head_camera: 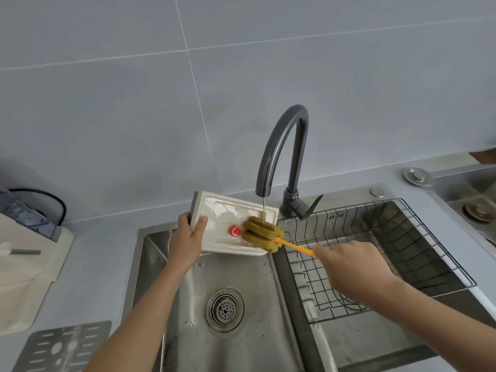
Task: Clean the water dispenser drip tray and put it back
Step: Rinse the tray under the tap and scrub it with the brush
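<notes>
My left hand grips the left end of the white drip tray, holding it tilted above the left sink basin. A red float sits in the tray's middle. My right hand holds the orange handle of a sponge brush, whose brown-yellow sponge head presses on the tray's right part. A thin stream of water falls from the dark faucet onto the sponge.
The drain lies in the left basin below the tray. A wire rack fills the right basin. A grey slotted grille plate lies on the counter at lower left, beside a beige appliance.
</notes>
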A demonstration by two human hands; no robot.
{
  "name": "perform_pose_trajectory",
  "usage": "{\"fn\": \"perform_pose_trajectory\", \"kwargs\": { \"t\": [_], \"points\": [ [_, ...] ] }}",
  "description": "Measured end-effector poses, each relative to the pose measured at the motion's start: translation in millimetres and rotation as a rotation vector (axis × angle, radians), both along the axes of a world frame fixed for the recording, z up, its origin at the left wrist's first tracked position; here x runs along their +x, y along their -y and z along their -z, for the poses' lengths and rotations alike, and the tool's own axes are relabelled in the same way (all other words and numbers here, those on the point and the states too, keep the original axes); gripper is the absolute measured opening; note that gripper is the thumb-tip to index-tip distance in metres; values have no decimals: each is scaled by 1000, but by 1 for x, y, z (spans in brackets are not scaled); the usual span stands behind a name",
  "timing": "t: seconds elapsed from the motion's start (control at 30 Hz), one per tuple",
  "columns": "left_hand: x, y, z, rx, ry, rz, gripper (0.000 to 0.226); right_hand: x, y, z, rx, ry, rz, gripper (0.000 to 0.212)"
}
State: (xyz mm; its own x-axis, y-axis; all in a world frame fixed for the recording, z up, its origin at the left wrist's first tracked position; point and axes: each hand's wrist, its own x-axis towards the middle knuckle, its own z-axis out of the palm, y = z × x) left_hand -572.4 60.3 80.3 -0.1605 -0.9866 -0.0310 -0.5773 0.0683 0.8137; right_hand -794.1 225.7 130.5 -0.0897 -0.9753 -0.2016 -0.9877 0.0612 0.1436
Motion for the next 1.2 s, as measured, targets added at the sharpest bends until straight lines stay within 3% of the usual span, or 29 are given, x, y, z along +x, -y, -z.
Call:
{"fn": "perform_pose_trajectory", "kwargs": {
  "t": [0.2,0.4,0.63,0.73,0.97,1.2],
  "points": [
    [-1,0,-2,-11,-38,-35,43,2,-8,-9,85,16,20,16],
    [7,6,-1,179,-262,-229,42,-32,-37,-26,45,135,174,30],
    [6,1,-2,388,-434,-244,30,-68,-75,-2,-97,578,443,21],
    [2,-6,1,461,-457,-236,39,-70,-80,17,-146,676,576,20],
    [1,-17,9,593,-449,-174,46,-55,-61,81,-78,693,839,30],
    [1,-30,17,659,-459,-205,43,-22,-40,128,-76,719,878,27]
  ]
}}
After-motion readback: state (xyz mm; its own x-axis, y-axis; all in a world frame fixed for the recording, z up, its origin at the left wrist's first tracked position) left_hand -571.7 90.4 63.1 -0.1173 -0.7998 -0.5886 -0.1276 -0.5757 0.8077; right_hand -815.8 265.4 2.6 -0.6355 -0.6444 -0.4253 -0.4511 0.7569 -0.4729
